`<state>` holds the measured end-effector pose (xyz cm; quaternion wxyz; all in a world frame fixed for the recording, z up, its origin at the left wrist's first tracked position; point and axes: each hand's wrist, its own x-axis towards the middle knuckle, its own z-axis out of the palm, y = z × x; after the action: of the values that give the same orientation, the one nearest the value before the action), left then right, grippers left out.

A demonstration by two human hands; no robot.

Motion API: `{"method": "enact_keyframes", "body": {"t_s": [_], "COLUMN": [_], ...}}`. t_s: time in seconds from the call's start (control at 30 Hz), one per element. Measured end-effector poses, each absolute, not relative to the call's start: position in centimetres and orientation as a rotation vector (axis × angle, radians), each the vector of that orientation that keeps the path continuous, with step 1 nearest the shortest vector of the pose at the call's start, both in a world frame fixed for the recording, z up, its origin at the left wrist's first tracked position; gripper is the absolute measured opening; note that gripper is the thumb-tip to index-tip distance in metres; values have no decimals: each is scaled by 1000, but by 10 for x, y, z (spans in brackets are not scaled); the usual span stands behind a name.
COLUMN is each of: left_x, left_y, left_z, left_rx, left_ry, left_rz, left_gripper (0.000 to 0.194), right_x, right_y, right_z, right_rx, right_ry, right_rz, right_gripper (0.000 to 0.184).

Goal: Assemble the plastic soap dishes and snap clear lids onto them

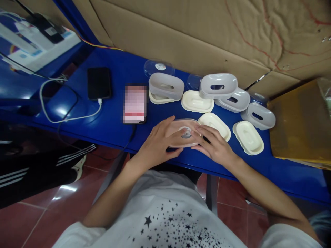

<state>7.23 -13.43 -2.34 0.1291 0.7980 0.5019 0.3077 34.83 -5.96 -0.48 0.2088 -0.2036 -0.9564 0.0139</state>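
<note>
Both my hands press on one soap box with a clear lid (186, 126) that carries a round sticker, near the front edge of the blue table (113, 117). My left hand (160, 141) lies over its left side with fingers curled round it. My right hand (213, 144) grips its right end. Cream oval trays (197, 101) (215, 124) (248, 137) lie just behind and to the right. Grey slotted box parts (218, 85) (234, 100) (258, 115) (165, 86) stand further back. Clear lids (159, 67) (193, 82) lie at the rear.
A phone with a lit screen (134, 103) and a dark phone (98, 82) on a white cable (67, 119) lie to the left. Cardboard (207, 31) walls the back. A yellow-brown bag (300, 120) sits at right. A person's striped trouser leg (38, 162) shows at left.
</note>
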Motion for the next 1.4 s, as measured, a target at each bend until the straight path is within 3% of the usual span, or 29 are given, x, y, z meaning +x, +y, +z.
{"method": "enact_keyframes", "body": {"t_s": [0.2, 0.4, 0.83, 1.17, 1.4], "left_x": [57, 56, 57, 58, 59], "left_y": [-127, -122, -134, -141, -139], "left_z": [-18, -8, -25, -26, -24], "left_rx": [2304, 2444, 2318, 2266, 2243], "left_ry": [1434, 1360, 1374, 1404, 1466], "left_rz": [751, 781, 974, 994, 926], "left_gripper": [69, 65, 88, 82, 75], "right_x": [349, 350, 352, 347, 357], "right_y": [-53, -50, -54, -61, -53], "right_z": [-9, -13, -14, -14, 5], "right_rx": [-568, -568, -577, -578, -671], "right_ry": [-2686, -2589, -2668, -2692, -2786], "right_rz": [205, 172, 210, 179, 129], "right_gripper": [102, 92, 79, 82, 74]}}
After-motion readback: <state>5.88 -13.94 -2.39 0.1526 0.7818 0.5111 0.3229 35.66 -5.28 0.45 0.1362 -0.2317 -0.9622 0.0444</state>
